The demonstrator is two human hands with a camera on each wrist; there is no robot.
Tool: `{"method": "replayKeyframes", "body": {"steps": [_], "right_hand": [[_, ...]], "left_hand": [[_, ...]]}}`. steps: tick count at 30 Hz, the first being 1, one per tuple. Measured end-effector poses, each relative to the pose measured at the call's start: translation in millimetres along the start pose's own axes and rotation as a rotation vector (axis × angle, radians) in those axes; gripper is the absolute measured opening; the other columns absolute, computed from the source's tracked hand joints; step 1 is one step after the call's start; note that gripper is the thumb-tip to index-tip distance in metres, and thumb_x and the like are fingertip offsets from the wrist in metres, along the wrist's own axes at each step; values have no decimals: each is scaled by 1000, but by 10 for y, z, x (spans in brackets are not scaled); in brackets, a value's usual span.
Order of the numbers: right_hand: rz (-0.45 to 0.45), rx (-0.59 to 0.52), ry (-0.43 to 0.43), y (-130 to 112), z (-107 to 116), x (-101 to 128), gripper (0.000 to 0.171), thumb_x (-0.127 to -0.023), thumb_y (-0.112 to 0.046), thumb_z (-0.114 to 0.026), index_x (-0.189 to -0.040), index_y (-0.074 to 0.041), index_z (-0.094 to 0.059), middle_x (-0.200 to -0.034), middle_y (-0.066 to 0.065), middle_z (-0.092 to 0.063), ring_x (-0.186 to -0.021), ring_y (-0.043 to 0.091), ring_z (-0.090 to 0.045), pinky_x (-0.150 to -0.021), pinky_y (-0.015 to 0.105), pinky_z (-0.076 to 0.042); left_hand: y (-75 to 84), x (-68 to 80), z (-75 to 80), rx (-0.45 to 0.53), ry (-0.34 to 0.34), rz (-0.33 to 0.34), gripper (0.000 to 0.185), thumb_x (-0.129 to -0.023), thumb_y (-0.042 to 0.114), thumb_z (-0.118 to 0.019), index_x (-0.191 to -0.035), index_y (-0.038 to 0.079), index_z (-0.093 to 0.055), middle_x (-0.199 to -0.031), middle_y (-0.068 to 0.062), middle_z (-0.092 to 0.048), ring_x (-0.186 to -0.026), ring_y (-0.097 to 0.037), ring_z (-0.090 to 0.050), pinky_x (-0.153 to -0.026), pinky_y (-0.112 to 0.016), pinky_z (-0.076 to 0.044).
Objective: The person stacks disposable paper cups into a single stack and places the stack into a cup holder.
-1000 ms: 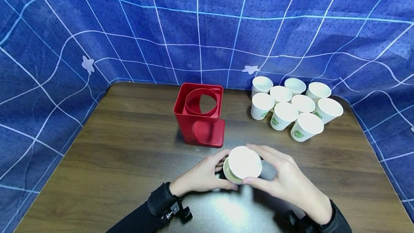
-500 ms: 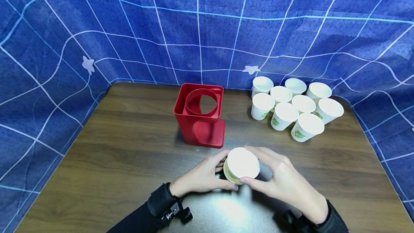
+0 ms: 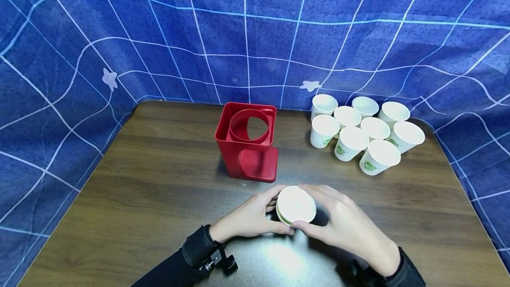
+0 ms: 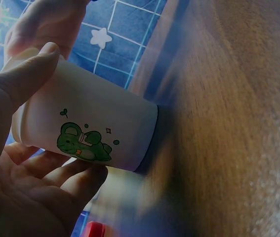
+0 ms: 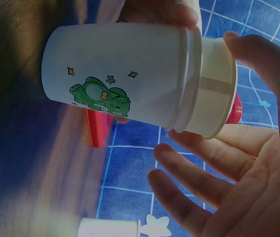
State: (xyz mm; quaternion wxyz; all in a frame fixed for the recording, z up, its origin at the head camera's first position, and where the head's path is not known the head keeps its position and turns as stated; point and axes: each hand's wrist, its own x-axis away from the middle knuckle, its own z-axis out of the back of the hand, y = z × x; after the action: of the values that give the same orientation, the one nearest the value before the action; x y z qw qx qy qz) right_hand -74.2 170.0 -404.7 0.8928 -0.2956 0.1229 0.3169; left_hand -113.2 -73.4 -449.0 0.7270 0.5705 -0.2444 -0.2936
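Note:
Two nested white paper cups [image 3: 296, 204] with a green frog print stand near the front of the brown table [image 3: 159, 180]. My left hand [image 3: 259, 211] grips the outer cup [image 4: 90, 123] from the left, thumb on one side and fingers on the other. My right hand [image 3: 332, 211] curls round the rim of the inner cup [image 5: 218, 86] from the right. In the right wrist view the inner cup sticks a little way out of the outer cup [image 5: 115, 74], and my right thumb [image 5: 263, 54] lies on its rim.
A red square holder [image 3: 247, 143] with a round hole on top stands just behind the hands. Several upright white paper cups [image 3: 360, 132] are clustered at the back right. Blue gridded cloth [image 3: 255, 34] surrounds the table's far and side edges.
The inner cup has sunk deeper into the outer one, with my right hand following it down. The left hand has stayed in place.

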Motion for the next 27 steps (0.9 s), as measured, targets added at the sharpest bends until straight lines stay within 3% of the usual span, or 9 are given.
{"method": "replayKeyframes", "body": {"steps": [9,27], "right_hand": [[-9,20,-29,12,-24,-3,63,-84,-51,-82,-131,-11,-68,-123,-1,-72,-113,16,-69,-90,41,-61],[-54,3,-90,-5,-41,-11,64,-83,-52,-83,-132,-16,-66,-128,-5,-68,-118,11,-66,-95,38,-60]], "left_hand": [[-8,-11,-8,19,-3,-5,76,-82,17,-89,-145,29,-48,-141,5,-59,-128,-7,-60,-110,-23,-48],[-3,0,2,18,-6,-4,77,-82,12,-88,-145,26,-48,-141,4,-58,-129,-8,-59,-110,-23,-48]]}}
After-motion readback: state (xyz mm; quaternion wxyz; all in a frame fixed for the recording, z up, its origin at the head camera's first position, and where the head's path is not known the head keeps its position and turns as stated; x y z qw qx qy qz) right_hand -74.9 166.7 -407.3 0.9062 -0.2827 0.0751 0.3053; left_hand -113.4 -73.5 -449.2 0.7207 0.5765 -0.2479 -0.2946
